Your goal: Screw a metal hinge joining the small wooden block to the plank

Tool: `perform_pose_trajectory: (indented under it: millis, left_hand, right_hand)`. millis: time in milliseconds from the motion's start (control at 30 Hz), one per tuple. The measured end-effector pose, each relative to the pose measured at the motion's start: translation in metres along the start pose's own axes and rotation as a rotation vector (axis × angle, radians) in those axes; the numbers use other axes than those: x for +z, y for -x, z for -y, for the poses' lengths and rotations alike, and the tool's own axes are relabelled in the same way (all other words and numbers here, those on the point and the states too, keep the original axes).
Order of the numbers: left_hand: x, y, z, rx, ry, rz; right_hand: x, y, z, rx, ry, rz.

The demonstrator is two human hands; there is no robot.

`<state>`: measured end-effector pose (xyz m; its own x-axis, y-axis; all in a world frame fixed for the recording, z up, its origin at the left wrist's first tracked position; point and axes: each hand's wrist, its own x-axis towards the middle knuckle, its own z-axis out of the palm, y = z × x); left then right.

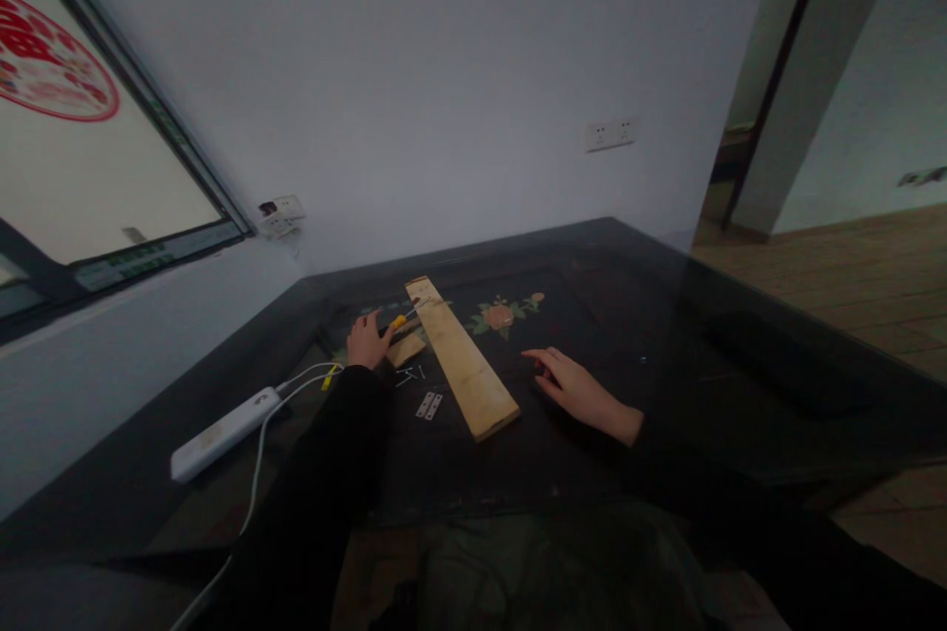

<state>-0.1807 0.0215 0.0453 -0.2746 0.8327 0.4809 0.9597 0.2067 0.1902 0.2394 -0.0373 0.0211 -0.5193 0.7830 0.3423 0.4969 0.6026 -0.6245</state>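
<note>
My left hand (368,342) is over the table's left side, fingers apart, with its thumb close to a yellow-handled tool (400,321). The tool's thin metal shaft reaches over the far part of a long wooden board (463,360); whether my thumb touches the handle is hard to tell. A small wood piece (405,350) lies beside that hand. Several screws or nails (408,376) and two metal hinge-like plates (429,405) lie left of the board. To the board's right, my right hand (568,381) has its index finger stretched out, the others partly bent, and no object shows in it.
A white power strip (226,434) stands on the left of the dark table (592,286), its white cables (258,458) running near my left arm. Some flat dark object (784,365) lies at the right. A wall with sockets (611,134) rises behind.
</note>
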Motion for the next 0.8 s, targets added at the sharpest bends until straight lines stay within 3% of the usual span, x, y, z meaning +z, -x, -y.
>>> perform_pose_trajectory:
  millis: [133, 300, 367, 467, 633, 700, 800]
  left_hand:
    - [-0.023, 0.020, -0.019, 0.164, 0.199, -0.150]
    - [-0.041, 0.075, -0.067, 0.506, 0.422, -0.121]
    - [-0.045, 0.103, -0.093, 0.703, 0.454, -0.117]
    - [-0.049, 0.145, -0.132, 1.105, 0.463, -0.047]
    - [-0.047, 0.190, -0.181, 1.620, 0.535, 0.053]
    - [-0.044, 0.195, -0.192, 1.631, 0.551, 0.135]
    - [-0.041, 0.192, -0.200, 1.484, 0.561, 0.285]
  right_hand:
    - [0.000, 0.002, 0.003, -0.014, -0.050, 0.034]
    - [0.010, 0.001, 0.016, -0.156, -0.063, 0.233]
    - [0.018, -0.002, 0.018, -0.175, -0.007, 0.302]
    - [0.024, -0.006, 0.016, -0.202, 0.060, 0.343]
    - [0.009, -0.004, 0.010, -0.317, -0.033, 0.297]
    - [0.002, 0.001, 0.010, -0.309, -0.080, 0.168]
    - [0.000, 0.009, 0.012, -0.261, -0.038, 0.032]
